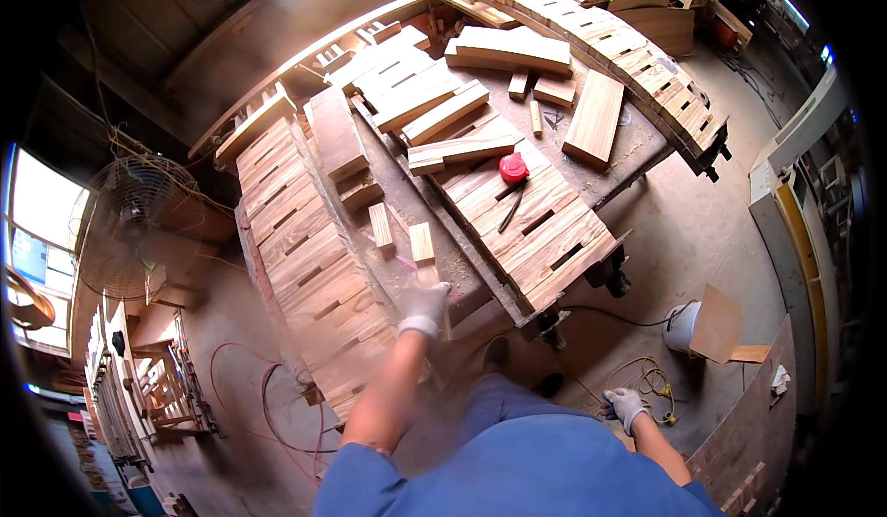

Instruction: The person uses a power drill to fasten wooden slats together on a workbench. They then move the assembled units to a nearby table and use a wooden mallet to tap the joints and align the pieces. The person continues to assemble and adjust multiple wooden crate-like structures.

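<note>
My left hand (423, 304), in a pale glove, reaches over the near edge of the bench. It is right at a short wooden block (422, 243), and motion blur hides whether its fingers grip it. Another small block (381, 227) stands just beyond. My right hand (626, 407), also gloved, is low at my right side with its fingers curled in. Whatever they hold, if anything, is too small to make out. Ahead lies a slotted wooden panel (545, 232) carrying loose boards, a red tape measure (514, 168) and a dark pencil-like stick (511, 208).
A second slotted panel (300, 254) runs along my left, and a third (637, 60) lies at the far right. Thick boards (594, 118) rest on the bench between. A caged fan (139, 226) stands left. A white bucket (682, 327) and a yellow cord (654, 380) are on the floor.
</note>
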Demonstrator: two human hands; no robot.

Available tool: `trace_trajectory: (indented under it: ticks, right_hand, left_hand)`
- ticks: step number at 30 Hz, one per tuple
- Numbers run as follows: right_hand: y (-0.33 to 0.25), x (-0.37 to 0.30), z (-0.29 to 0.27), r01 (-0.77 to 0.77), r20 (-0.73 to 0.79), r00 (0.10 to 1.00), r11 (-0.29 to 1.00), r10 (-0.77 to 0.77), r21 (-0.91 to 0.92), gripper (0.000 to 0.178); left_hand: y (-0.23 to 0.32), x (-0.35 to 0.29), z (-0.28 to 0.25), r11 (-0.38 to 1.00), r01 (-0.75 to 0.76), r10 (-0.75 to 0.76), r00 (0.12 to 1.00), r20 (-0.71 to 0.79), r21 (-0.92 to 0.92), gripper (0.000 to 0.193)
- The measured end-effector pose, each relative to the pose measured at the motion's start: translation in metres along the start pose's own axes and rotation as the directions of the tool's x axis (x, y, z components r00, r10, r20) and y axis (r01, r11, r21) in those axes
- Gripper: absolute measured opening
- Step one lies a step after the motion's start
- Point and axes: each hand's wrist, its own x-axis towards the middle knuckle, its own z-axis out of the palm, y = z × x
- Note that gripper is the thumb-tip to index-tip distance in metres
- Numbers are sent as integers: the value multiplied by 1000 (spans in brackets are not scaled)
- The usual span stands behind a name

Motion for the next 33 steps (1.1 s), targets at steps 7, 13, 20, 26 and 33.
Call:
trace_trajectory:
  ticks: [7,13,20,26,33]
  right_hand:
    - [-60,-18,15,149,-24,989,989,-149,14,26]
    - [25,-6,0,-6,-88,996,1000,6,-5,30]
    - [68,-54,2,-136,-111,986,980,120,-146,26]
    - [80,-69,17,4,-122,992,987,-24,-160,24]
    - [40,-91,29,-36,-157,987,999,35,-1,20]
  left_hand:
    - [-23,28,20,994,76,-65,988,-143,74,59]
    - [8,35,25,973,-70,139,939,-314,222,79]
    - [92,129,36,713,-590,680,713,-172,379,75]
    - [161,194,54,522,-577,639,752,160,628,89]
    - [187,174,26,563,-505,561,815,147,654,52]
